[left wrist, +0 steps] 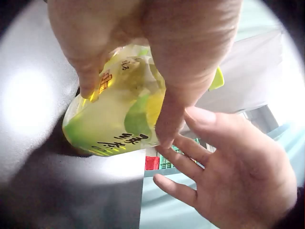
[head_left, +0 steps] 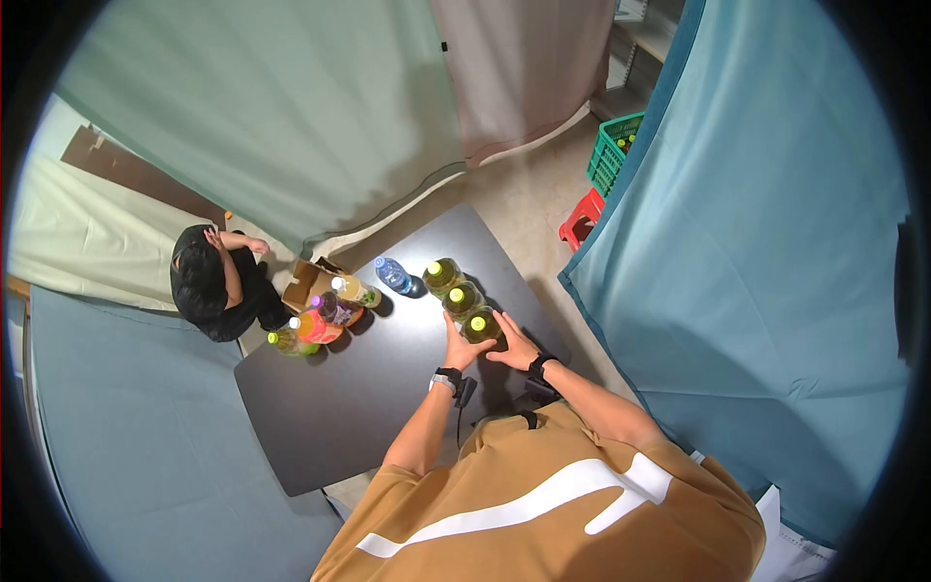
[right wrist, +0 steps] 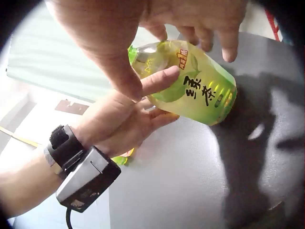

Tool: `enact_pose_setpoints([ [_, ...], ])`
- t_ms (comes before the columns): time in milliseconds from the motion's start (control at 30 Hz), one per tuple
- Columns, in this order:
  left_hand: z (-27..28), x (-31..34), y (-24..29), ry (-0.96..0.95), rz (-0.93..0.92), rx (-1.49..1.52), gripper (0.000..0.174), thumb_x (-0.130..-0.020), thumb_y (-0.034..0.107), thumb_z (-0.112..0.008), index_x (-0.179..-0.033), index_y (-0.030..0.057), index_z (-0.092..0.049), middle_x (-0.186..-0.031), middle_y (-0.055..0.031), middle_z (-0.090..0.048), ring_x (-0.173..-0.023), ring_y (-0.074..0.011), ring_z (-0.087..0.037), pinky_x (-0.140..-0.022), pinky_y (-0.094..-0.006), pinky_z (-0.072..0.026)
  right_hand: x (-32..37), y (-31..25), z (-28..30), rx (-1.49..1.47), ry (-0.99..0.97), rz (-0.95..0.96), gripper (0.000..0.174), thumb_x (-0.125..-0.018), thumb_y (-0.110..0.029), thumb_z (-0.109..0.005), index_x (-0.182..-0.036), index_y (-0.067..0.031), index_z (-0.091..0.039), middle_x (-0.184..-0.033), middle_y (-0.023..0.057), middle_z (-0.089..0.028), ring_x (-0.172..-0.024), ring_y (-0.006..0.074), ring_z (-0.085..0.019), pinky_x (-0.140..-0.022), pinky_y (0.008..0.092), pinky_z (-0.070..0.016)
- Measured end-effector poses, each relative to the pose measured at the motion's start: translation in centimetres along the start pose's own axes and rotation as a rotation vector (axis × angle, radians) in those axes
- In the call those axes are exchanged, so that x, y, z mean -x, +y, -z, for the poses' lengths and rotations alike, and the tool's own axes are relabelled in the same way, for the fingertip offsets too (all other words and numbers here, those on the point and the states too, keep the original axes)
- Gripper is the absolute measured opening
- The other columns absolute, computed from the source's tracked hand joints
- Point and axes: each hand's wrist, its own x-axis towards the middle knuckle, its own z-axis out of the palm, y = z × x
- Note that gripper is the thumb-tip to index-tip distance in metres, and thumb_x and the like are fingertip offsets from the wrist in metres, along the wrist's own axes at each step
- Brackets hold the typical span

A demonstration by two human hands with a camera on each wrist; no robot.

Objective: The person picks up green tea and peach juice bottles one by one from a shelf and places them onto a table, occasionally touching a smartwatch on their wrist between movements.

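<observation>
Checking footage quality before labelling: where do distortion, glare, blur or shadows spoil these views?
Head view: strong fisheye bending and a black vignette; the clear plastic green-tea bottle looks tiny. Left wrist view: white glare washes out the dark matte table, and the left hand is blurred against the lens. Right wrist view: bottle sharp, hard shadows on the table.

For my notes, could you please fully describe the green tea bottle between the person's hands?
The green tea bottle is clear plastic: yellow-green cap, pale yellow-green liquid, green label with dark characters. It stands upright on the dark table, nearest in a row of three. The left hand grips one side; the right hand, fingers straight, flanks the other.
</observation>
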Motion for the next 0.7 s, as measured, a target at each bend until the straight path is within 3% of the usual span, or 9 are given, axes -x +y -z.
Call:
enact_pose_setpoints([
  [133, 1.1, 2.8, 0.6, 0.041, 0.081, -0.198, 0.128, -0.067, 0.015, -0.092, -0.158, 0.0025, -0.003, -0.149, -0.0209, -0.032, -0.129, -0.0345, -0.050, -0.107, -0.0428, -0.0470, 3.3, 0.6, -0.9, 0.073, 0.179, 0.086, 0.099, -0.079, -0.028, -0.081, -0.158, -0.0152, -0.023, -0.159, 0.0219, -0.024, -0.143, 0.0408, -0.035, -0.117, 0.0458, -0.0343],
  [233, 2.0, 5.4, 0.8, -0.014, 0.238, -0.123, 0.115, -0.071, 0.014, -0.089, -0.157, 0.0082, -0.014, -0.145, -0.0208, -0.036, -0.123, -0.0326, -0.053, -0.098, -0.0408, -0.0521, 4.5, 0.4, 0.1, -0.085, 0.109, 0.075, 0.080, -0.081, -0.026, -0.079, -0.147, -0.0137, -0.036, -0.148, 0.0173, -0.037, -0.134, 0.0369, -0.044, -0.111, 0.0451, -0.0392],
  [267, 2.1, 6.4, 0.7, -0.006, 0.287, -0.019, 0.092, -0.076, 0.015, -0.085, -0.152, 0.0115, -0.034, -0.140, -0.0200, -0.048, -0.118, -0.0279, -0.059, -0.092, -0.0394, -0.0539, 4.0, 0.8, 0.4, -0.124, 0.061, 0.059, 0.059, -0.084, -0.024, -0.076, -0.134, -0.0103, -0.047, -0.132, 0.0143, -0.050, -0.117, 0.0283, -0.056, -0.099, 0.0403, -0.0483],
  [300, 2.2, 7.7, 0.1, -0.058, 0.337, -0.022, 0.082, -0.078, 0.014, -0.083, -0.147, 0.0093, -0.039, -0.134, -0.0176, -0.052, -0.114, -0.0260, -0.060, -0.091, -0.0383, -0.0539, 3.3, 0.6, 0.9, -0.197, 0.000, 0.142, 0.040, -0.088, -0.023, -0.073, -0.121, -0.0072, -0.056, -0.115, 0.0107, -0.062, -0.101, 0.0204, -0.063, -0.089, 0.0351, -0.0520],
  [367, 2.2, 10.3, -1.0, -0.157, 0.427, -0.021, 0.062, -0.084, 0.012, -0.078, -0.138, 0.0049, -0.049, -0.123, -0.0128, -0.060, -0.107, -0.0222, -0.064, -0.090, -0.0363, -0.0541, 3.5, -1.2, 2.4, -0.187, -0.287, 0.022, 0.029, -0.092, -0.021, -0.071, -0.114, -0.0060, -0.061, -0.103, 0.0050, -0.067, -0.088, 0.0151, -0.063, -0.083, 0.0311, -0.0521],
  [400, 1.7, 12.2, -2.3, -0.123, 0.413, 0.008, 0.044, -0.088, 0.012, -0.074, -0.128, 0.0041, -0.057, -0.112, -0.0081, -0.065, -0.101, -0.0186, -0.066, -0.089, -0.0340, -0.0536, 3.7, -1.4, 2.2, -0.199, -0.354, 0.049, 0.029, -0.093, -0.023, -0.071, -0.114, -0.0060, -0.062, -0.102, 0.0048, -0.067, -0.087, 0.0145, -0.063, -0.082, 0.0309, -0.0519],
  [500, 0.4, 17.5, -4.2, -0.104, 0.496, 0.060, 0.047, -0.085, 0.022, -0.079, -0.126, 0.0081, -0.060, -0.109, -0.0074, -0.068, -0.101, -0.0192, -0.066, -0.086, -0.0355, -0.0545, 5.2, -1.4, 0.9, -0.201, -0.570, 0.091, 0.030, -0.094, -0.028, -0.069, -0.113, -0.0059, -0.063, -0.100, 0.0042, -0.067, -0.086, 0.0131, -0.063, -0.082, 0.0304, -0.0515],
  [567, -0.5, 20.4, -4.3, 0.109, 0.487, 0.086, 0.041, -0.087, 0.018, -0.077, -0.124, 0.0076, -0.061, -0.104, -0.0048, -0.066, -0.095, -0.0158, -0.064, -0.082, -0.0319, -0.0536, 6.2, -1.2, -0.2, -0.154, -0.732, 0.070, 0.031, -0.095, -0.030, -0.069, -0.113, -0.0058, -0.063, -0.099, 0.0039, -0.068, -0.087, 0.0127, -0.063, -0.082, 0.0305, -0.0517],
  [700, -2.1, 26.9, -4.9, 0.401, 0.527, 0.233, 0.035, -0.091, 0.011, -0.070, -0.124, 0.0066, -0.059, -0.100, -0.0023, -0.066, -0.088, -0.0116, -0.064, -0.070, -0.0264, -0.0507, 8.4, -0.2, -1.8, 0.062, -0.991, 0.202, 0.054, -0.093, -0.035, -0.070, -0.135, -0.0105, -0.049, -0.125, 0.0119, -0.054, -0.099, 0.0200, -0.061, -0.090, 0.0339, -0.0495],
])
